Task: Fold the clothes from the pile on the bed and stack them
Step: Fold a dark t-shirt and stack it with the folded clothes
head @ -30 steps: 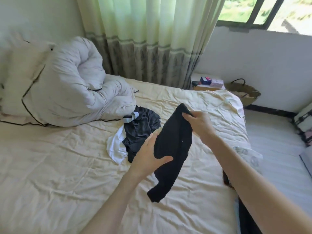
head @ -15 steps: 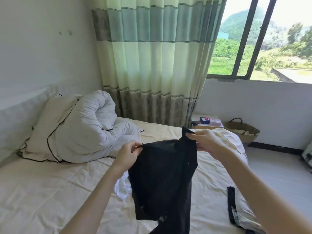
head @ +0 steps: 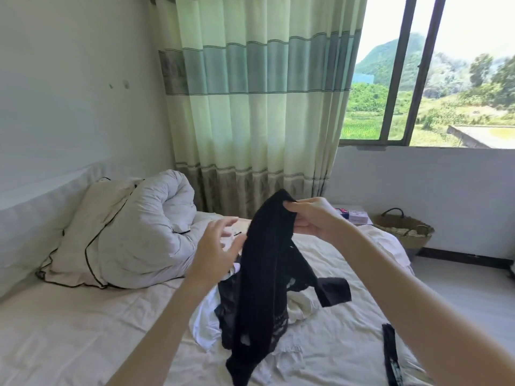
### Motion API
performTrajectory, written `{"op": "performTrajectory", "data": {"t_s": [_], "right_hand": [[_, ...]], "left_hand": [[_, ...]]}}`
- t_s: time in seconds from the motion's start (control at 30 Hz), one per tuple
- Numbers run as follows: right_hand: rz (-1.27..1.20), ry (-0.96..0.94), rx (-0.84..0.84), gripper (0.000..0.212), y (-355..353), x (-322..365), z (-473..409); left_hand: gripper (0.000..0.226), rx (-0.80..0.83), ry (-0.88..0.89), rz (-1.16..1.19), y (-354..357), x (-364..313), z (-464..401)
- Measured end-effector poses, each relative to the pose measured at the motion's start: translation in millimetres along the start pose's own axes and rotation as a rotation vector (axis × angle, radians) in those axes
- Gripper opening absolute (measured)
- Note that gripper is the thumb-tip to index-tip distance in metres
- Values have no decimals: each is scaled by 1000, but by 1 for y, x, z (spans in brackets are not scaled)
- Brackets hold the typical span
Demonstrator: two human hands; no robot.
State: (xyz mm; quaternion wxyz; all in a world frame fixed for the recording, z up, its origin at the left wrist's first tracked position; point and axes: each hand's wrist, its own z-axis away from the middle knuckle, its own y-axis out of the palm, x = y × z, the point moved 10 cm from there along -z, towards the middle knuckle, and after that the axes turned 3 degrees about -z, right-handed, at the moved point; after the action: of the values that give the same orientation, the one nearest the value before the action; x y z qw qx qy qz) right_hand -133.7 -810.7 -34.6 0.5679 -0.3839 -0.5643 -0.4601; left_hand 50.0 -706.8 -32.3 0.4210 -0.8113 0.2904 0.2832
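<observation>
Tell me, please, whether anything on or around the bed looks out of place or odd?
One thing: a black strap-like item lies alone near the bed's right edge, apart from the clothes pile. Otherwise nothing stands out; the right hand holds a black garment up.

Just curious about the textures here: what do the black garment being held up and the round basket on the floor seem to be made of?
The black garment looks like thin, matte, limp fabric, with a lacy, see-through patch near its lower edge; the exact fibre can't be told. The round basket by the wall looks like woven straw or rattan: tan, coarse weave, looped handles.
</observation>
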Motion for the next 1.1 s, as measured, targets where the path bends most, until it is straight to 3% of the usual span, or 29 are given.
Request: {"op": "performTrajectory", "data": {"t_s": [0.1, 0.17, 0.2, 0.27, 0.37, 0.43, 0.5, 0.57, 0.7, 0.83, 0.9, 0.97, 1.03, 1.1], "right_hand": [[-29, 3, 28, 8, 30, 3, -4], [-42, 24, -9, 9, 39, 4, -7], [-68, 42, -36, 9, 40, 4, -8], [-144, 73, -90, 6, 39, 2, -7], [-285, 102, -144, 10, 34, 3, -9], [-379, 98, -150, 9, 35, 5, -10], [-446, 92, -136, 5, 40, 8, -10], [-497, 99, -122, 6, 47, 6, -11], [-609, 122, -86, 10, 59, 2, -9], [-591, 64, -129, 9, 48, 0, -12], [-400, -2, -146, 12, 37, -6, -11], [-19, -42, -168, 22, 26, -24, -6], [280, -95, -153, 27, 22, -51, 7], [419, -139, -104, 21, 25, -84, 21]], "left_hand": [[18, -204, 579, -382, 6, -69, 41], [15, -147, 917, -585, 36, -90, 73], [18, -96, 979, -652, 49, -88, 85], [27, -55, 857, -664, 61, -65, 95], [55, -108, 268, -355, 47, 6, 94], [82, 21, -119, -134, 59, 63, 101], [93, 188, -297, -35, 80, 88, 109], [72, 202, -350, 4, 85, 90, 107], [13, 65, -330, -56, 74, 79, 85], [13, 35, -388, -28, 65, 83, 71], [16, 44, -447, 69, 60, 87, 62], [20, 19, -489, 158, 51, 88, 50], [11, -15, -515, 248, 42, 87, 38], [6, -39, -497, 237, 34, 85, 28]]}}
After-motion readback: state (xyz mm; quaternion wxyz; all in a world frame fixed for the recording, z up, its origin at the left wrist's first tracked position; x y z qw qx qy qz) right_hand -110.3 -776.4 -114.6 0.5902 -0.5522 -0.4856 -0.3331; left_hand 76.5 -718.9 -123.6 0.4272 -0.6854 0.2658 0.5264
